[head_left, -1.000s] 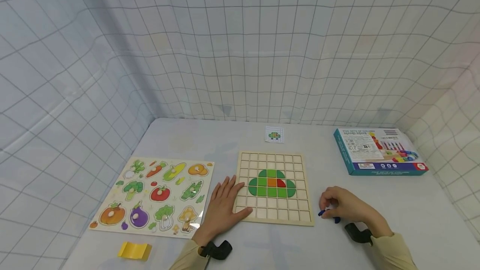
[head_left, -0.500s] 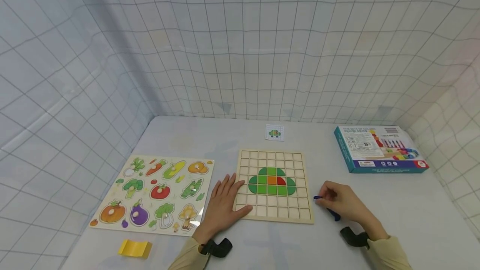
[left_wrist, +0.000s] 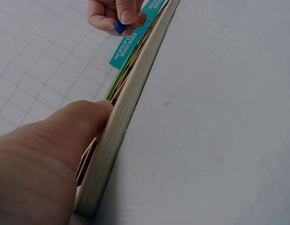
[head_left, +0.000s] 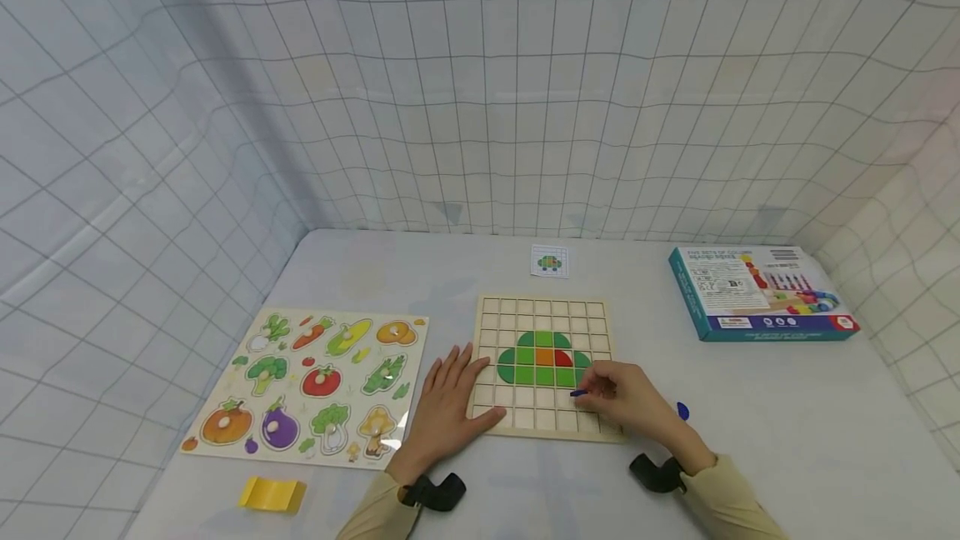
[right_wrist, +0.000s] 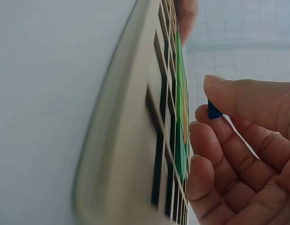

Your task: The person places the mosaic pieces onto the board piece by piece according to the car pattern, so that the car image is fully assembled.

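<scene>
A wooden grid board (head_left: 525,422) lies flat on the table, with green, orange and red tiles (head_left: 525,357) set in its middle cells. My left hand (head_left: 447,411) rests on the board's left edge with fingers spread; its thumb (left_wrist: 84,117) lies over the rim in the left wrist view. Above the board's lower right part, my right hand (head_left: 626,398) pinches a small blue tile (right_wrist: 214,111) between thumb and fingertips. Another blue tile (head_left: 682,411) lies on the table right of that hand. Behind the board is a small pattern card (head_left: 550,262) with a similar coloured figure.
A vegetable peg puzzle (head_left: 348,432) lies left of the board, close to my left hand. In front of it sits a yellow curved block (head_left: 272,495). At the back right is a toy box (head_left: 765,294). Grid-patterned cloth walls (head_left: 480,107) enclose the table.
My right hand has lifted a blue tile from the table and carried it left over the board. One blue tile stays behind on the table. The left hand stays in place.
</scene>
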`<control>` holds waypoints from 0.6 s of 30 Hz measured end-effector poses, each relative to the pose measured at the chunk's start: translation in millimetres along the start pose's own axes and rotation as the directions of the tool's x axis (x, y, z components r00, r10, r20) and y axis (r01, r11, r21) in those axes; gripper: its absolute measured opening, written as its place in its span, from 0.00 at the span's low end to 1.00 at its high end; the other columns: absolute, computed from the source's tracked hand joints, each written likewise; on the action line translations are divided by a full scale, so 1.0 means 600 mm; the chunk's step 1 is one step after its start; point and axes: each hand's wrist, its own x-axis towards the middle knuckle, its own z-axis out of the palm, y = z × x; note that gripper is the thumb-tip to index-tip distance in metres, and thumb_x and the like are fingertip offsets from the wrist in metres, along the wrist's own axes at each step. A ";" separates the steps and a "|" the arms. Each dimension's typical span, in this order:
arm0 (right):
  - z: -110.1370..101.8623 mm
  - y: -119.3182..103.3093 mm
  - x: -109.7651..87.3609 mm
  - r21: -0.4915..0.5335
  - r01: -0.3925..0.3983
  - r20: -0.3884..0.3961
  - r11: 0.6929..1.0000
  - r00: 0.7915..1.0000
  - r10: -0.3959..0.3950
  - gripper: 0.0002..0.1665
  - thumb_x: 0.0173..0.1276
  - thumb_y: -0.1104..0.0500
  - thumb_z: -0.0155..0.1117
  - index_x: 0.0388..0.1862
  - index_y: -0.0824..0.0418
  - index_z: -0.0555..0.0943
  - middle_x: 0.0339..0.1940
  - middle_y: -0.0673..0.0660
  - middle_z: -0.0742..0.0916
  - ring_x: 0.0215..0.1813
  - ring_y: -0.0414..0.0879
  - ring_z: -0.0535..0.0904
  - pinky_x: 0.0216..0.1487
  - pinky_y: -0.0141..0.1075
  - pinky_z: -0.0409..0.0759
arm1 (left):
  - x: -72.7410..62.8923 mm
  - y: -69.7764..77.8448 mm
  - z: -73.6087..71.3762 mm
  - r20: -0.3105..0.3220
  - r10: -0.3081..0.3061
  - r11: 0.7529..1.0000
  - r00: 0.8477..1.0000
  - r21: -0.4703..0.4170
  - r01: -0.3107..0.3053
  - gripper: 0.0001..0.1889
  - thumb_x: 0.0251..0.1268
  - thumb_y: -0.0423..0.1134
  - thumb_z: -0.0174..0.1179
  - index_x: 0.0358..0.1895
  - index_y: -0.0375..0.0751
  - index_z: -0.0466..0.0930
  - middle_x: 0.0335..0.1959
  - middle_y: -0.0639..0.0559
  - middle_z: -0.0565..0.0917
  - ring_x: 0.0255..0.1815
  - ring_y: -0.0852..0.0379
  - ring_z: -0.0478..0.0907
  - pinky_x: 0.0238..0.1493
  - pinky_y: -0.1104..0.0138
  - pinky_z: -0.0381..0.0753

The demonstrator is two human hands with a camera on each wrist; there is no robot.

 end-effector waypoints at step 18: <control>0.060 -0.054 0.051 -0.092 0.007 0.010 0.996 1.000 -0.007 0.05 0.58 0.62 0.72 0.30 0.55 0.83 0.22 0.41 0.77 0.25 0.37 0.70 0.24 0.31 0.72 | 0.001 0.003 -0.003 0.005 -0.007 1.000 1.000 -0.009 0.007 0.39 0.57 0.64 0.58 0.67 0.45 0.66 0.72 0.42 0.58 0.73 0.43 0.48 0.70 0.51 0.43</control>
